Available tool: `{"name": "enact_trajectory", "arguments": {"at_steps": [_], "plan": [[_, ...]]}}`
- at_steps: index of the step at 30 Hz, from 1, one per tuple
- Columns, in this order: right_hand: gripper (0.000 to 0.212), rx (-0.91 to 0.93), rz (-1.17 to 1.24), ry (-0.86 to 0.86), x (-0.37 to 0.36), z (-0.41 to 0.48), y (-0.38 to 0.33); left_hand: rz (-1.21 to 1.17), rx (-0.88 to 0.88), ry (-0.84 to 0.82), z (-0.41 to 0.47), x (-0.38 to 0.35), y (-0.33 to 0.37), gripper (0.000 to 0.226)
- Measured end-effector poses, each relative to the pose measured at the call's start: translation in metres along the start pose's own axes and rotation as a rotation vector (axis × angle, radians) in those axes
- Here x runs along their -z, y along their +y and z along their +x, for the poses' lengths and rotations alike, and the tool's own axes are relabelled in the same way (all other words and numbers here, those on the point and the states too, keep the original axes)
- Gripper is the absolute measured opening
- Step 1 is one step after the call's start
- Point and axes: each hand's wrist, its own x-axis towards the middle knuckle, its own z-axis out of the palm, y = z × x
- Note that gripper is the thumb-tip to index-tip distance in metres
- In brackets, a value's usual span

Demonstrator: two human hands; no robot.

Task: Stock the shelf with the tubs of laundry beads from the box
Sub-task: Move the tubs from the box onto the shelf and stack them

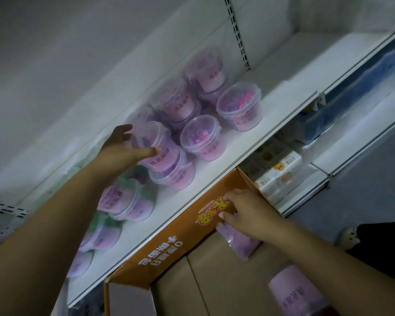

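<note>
Now, left hand (123,151): thumb across the front and fingers behind the upper tub (156,145), holding it.
Upper tub: stacked on a lower tub (175,177) near the front of the white shelf (237,137), beside neighbouring tubs (203,139).
Right hand (249,213): down in the orange box (169,242), fingers curled over a tilted tub (240,244); whether it grips, I cannot tell.
Box: below the shelf edge, with another tub (292,293) lying inside.

tubs of laundry beads (192,106) stand on the shelf (249,124), several stacked two high. the cardboard box (187,229) sits before and below the shelf edge; loose tubs (237,242) lie inside it. cartons (281,172) sit on the lower shelf (306,193), right of the box.
</note>
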Motion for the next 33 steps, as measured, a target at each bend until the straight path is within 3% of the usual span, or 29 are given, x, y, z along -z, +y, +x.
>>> {"name": "enact_trajectory", "arguments": {"at_steps": [11, 22, 29, 33], "plan": [[0.042, -0.039, 0.038, -0.006, -0.004, 0.005, 0.001, -0.01, -0.006, -0.013, -0.013, -0.002, -0.004, 0.102], [0.046, -0.08, 0.058, -0.033, -0.003, 0.005, 0.004, -0.091, -0.037, 0.115, -0.038, -0.014, -0.011, 0.107], [0.063, -0.144, -0.041, -0.092, -0.012, 0.0, 0.007, -0.245, -0.101, 0.571, -0.092, -0.059, -0.038, 0.059], [0.077, -0.186, -0.177, -0.186, -0.023, -0.01, 0.007, -0.356, -0.021, 0.644, -0.138, -0.093, -0.059, 0.027]]}}
